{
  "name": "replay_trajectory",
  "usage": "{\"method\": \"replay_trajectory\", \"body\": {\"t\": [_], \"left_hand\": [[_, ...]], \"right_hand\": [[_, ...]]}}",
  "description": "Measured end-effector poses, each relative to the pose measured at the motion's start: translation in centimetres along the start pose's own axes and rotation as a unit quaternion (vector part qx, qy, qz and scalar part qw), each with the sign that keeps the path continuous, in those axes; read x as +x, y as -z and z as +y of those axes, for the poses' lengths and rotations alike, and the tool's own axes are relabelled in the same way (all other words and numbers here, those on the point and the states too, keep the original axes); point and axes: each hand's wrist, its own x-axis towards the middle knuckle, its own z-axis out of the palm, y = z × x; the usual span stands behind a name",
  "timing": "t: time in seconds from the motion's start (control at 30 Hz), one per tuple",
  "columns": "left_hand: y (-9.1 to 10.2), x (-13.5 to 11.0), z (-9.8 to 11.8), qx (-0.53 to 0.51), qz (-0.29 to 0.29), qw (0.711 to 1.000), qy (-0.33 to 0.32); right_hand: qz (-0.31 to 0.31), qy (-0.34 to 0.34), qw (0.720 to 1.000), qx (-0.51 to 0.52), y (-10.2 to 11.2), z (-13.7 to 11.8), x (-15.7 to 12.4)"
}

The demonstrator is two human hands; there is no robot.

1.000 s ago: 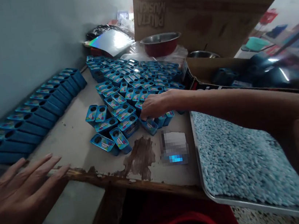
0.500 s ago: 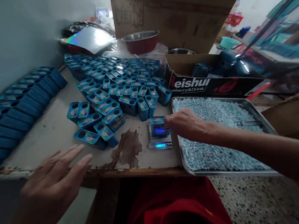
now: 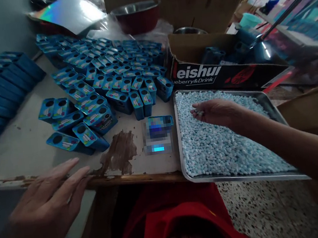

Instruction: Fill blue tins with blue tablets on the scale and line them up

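My right hand [image 3: 212, 112] is over the metal tray [image 3: 187, 172], its fingers pinched around a few small pale blue candies [image 3: 198, 112]. Loose candies of the same sort [image 3: 222, 151] cover the bottom of the tray. Left of the tray, a small blue box [image 3: 161, 121] with a hole in its top stands at a small device with a lit display [image 3: 159, 149]; that patch is pixelated, so details are lost. My left hand [image 3: 50, 192] hovers by the front edge of the table, fingers stretched out and holding nothing. The nearest thing to it is a blue box [image 3: 65, 142] at the front of a group.
Many similar blue boxes [image 3: 113, 81] crowd the table [image 3: 28, 132], with a row [image 3: 2, 83] along the left wall. Behind the tray sits a black printed carton [image 3: 229, 74] holding more blue items. A red metal bowl [image 3: 136, 18] stands at the back.
My right hand has left the blue box and moved right over the tray, now with candies in its fingers. The view has tilted down and shifted right. My left hand stays open.
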Motion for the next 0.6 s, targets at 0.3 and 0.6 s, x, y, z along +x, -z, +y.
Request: {"method": "replay_trajectory", "body": {"t": [0.3, 0.6], "left_hand": [[-4.6, 4.5, 4.0, 0.077, -0.054, 0.989, -0.111], [-8.4, 7.3, 4.3, -0.051, -0.048, 0.988, -0.138]], "right_hand": [[-0.113, -0.019, 0.993, -0.006, 0.6, 1.3, 0.0], [-0.195, 0.057, 0.974, -0.100, -2.3, -2.2, -0.3]]}}
